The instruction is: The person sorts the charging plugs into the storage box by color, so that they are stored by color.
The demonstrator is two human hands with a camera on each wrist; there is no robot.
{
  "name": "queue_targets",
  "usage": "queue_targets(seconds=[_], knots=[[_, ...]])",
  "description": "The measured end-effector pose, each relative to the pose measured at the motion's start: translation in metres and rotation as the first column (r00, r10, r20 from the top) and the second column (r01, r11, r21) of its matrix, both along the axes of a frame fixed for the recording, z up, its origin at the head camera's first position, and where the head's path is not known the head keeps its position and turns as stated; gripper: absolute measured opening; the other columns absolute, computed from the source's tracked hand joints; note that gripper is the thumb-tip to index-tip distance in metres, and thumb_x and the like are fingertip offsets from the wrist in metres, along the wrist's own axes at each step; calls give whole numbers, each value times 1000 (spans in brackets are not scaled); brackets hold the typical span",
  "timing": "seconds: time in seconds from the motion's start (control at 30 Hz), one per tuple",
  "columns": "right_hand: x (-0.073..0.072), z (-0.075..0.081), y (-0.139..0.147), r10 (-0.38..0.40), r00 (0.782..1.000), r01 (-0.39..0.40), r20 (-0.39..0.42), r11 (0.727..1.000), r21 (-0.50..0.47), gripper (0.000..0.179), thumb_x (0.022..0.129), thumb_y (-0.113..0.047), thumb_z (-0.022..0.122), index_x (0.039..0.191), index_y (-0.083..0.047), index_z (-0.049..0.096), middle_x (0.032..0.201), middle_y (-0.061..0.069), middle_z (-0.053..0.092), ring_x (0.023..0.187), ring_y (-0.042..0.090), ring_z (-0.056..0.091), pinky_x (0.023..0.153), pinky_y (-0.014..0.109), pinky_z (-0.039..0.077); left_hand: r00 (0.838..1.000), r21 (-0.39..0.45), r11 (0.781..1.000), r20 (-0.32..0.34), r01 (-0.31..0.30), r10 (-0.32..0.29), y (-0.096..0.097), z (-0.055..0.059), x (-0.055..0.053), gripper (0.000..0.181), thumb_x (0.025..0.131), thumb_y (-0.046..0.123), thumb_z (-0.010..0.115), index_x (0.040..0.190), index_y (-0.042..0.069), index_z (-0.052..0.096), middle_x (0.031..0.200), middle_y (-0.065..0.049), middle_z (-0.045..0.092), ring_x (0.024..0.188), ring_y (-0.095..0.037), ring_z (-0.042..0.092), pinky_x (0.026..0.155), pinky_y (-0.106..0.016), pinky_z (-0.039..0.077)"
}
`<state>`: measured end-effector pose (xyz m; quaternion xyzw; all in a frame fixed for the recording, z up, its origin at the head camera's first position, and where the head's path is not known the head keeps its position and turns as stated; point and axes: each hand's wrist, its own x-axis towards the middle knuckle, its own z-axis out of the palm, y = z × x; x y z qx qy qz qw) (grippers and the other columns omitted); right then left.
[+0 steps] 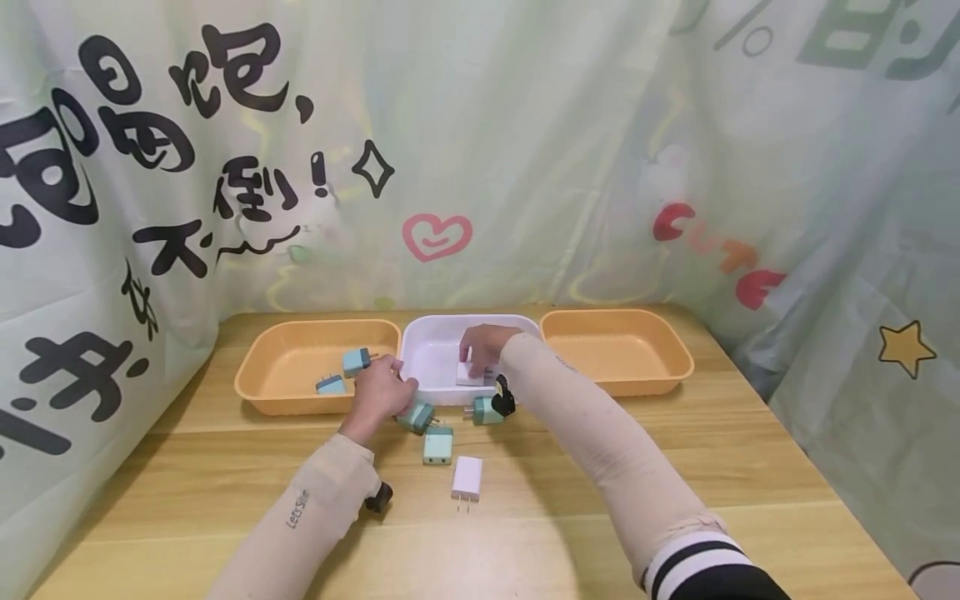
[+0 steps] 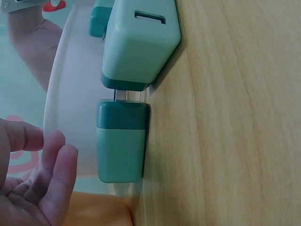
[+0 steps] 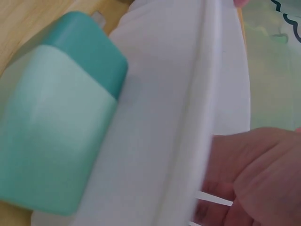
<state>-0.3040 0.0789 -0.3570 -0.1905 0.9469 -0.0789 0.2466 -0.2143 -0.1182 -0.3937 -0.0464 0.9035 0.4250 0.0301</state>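
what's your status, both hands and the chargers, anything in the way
Left hand pinching white tray rim. Right hand at white charger inside it, grip unclear. Green chargers near tray's front, neither hand looks blocked.

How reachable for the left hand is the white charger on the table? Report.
Probably yes: the white charger lies uncovered with its near side free, though green chargers sit between it and the left hand.

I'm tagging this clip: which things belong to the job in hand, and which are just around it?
Likely the job:
blue chargers
green chargers
white chargers
left orange tray
white tray
right orange tray, probably

Just around:
table
printed curtain
black wrist devices
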Motion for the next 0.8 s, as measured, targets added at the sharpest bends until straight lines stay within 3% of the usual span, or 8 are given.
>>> queue_targets(seconds=[0.23,0.33,0.5,0.67,0.8], knots=[[-2,11,5,59,998,-59,-25,998,13,36,89,-31,70,122,-21,62,128,0,54,106,17,51,94,33,44,999,9,1000,-40,6,-6,0,-3,1,34,88,12,65,115,-7,55,74,-12,61,57,-17,62,49,-26,51],[-3,16,7,105,994,-105,-36,994,8,38,92,-37,65,126,-19,60,125,2,55,103,17,53,90,34,47,999,14,1000,-40,5,-4,0,-2,1,36,88,12,65,117,-7,54,75,-12,61,58,-18,62,49,-26,51],[0,20,14,156,988,-154,14,984,-89,38,97,-27,56,130,-11,57,117,5,60,96,16,59,80,30,51,999,26,1000,-33,5,-4,-1,-1,2,36,88,13,65,116,-7,54,76,-13,61,58,-18,62,49,-26,51],[11,24,22,98,991,-72,96,968,-242,35,96,-18,52,128,-3,57,113,8,63,93,19,65,77,31,54,999,24,1000,-33,6,-5,0,-1,2,36,88,13,64,116,-6,54,74,-12,61,56,-17,62,49,-26,51],[26,28,29,34,988,26,152,925,-378,35,97,-16,47,126,0,57,108,10,64,94,25,65,78,34,55,999,21,1000,-36,5,-5,0,-1,2,35,88,13,64,116,-7,54,75,-12,61,57,-17,62,49,-26,51]])
